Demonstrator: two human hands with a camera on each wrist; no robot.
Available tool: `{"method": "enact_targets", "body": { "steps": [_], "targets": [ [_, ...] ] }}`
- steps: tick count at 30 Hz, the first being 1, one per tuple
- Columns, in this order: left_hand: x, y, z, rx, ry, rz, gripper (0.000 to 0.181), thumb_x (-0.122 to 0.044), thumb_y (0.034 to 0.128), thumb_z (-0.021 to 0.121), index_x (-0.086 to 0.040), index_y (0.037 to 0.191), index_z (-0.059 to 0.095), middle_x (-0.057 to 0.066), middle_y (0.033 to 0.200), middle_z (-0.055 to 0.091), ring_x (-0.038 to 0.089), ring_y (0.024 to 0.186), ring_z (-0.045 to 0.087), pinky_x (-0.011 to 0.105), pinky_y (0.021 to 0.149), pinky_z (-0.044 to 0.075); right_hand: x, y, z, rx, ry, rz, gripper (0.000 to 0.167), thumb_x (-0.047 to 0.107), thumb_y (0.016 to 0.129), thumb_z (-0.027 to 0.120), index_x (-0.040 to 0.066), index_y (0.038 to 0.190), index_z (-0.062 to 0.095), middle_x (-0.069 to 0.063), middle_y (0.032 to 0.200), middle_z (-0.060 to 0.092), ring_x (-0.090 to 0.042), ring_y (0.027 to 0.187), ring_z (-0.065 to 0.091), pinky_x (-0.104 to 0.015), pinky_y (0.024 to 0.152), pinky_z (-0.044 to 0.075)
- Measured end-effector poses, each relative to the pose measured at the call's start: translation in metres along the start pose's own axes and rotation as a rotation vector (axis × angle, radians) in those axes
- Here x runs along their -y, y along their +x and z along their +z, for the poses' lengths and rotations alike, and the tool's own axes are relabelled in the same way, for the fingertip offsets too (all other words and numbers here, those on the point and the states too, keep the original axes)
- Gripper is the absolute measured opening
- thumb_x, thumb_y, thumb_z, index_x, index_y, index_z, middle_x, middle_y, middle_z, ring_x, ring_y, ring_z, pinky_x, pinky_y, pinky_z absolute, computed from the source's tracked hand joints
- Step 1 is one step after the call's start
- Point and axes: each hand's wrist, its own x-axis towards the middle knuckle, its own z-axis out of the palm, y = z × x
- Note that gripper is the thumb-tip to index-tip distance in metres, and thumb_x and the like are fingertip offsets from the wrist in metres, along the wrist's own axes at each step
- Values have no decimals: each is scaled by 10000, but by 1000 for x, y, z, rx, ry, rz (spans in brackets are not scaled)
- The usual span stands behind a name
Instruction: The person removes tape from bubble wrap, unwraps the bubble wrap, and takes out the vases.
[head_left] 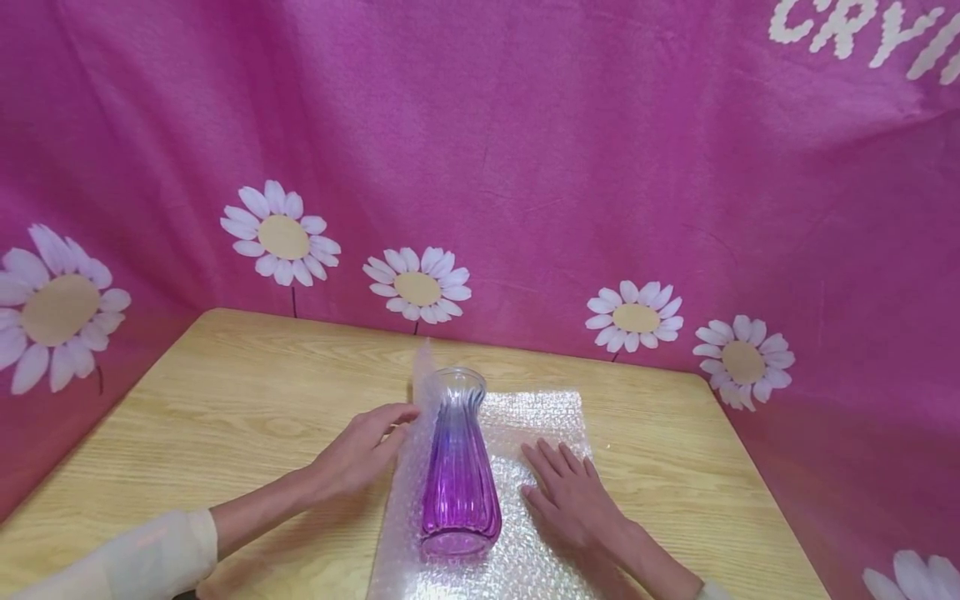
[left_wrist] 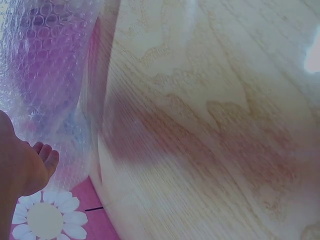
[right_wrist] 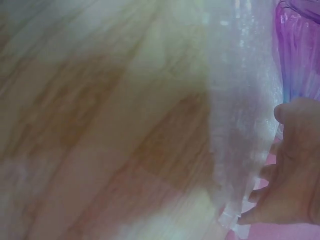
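A ribbed glass vase [head_left: 461, 475], purple at its base and fading to clear at the rim, lies on a sheet of bubble wrap [head_left: 534, 410]. Its mouth points toward the back of the table. Along the vase's left side the wrap stands raised, and my left hand [head_left: 367, 446] touches it from outside with extended fingers. In the left wrist view, the raised bubble wrap [left_wrist: 55, 60] covers the vase's side, beside the left hand [left_wrist: 25, 167]. My right hand [head_left: 573, 500] rests on the flat wrap to the right of the vase, fingers spread.
The light wooden table [head_left: 247, 400] extends to both sides of the wrap. Behind it and along the sides hangs a pink cloth [head_left: 525, 183] printed with white daisies, meeting the table's back edge.
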Motion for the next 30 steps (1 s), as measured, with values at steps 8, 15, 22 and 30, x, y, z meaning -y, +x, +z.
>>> {"method": "enact_targets", "body": {
  "steps": [8, 15, 22, 30],
  "targets": [
    [1, -3, -4, -8, -13, -14, 326, -74, 1030, 472, 8, 1325, 586, 163, 1309, 618, 330, 1194, 587, 489, 1006, 481, -3, 0, 6, -8, 16, -12, 592, 407, 1039, 458, 101, 1540, 379, -187, 1572, 323, -472, 1425, 251, -724, 1098, 169],
    [3, -5, -6, -12, -4, -49, 317, -96, 1040, 465, 19, 1305, 597, 162, 1292, 630, 330, 1194, 588, 480, 990, 495, -6, 0, 11, -2, 21, -15, 596, 411, 1039, 453, 108, 1546, 368, -180, 1580, 312, -467, 1429, 244, -730, 1094, 167],
    [5, -6, -8, -32, -27, -50, 307, -143, 1046, 498, 11, 1287, 609, 167, 1271, 639, 331, 1178, 596, 479, 982, 502, -6, 0, 12, -3, 13, -13, 598, 418, 1039, 448, 115, 1548, 366, -171, 1585, 306, -456, 1435, 239, -725, 1097, 167],
    [-3, 0, -5, -48, -91, -98, 401, -198, 1029, 537, 55, 1340, 543, 228, 1341, 564, 358, 1175, 580, 475, 976, 505, -6, 0, 14, -11, 13, -13, 590, 409, 1038, 452, 113, 1543, 378, -174, 1578, 321, -460, 1430, 249, -723, 1093, 186]
  ]
}}
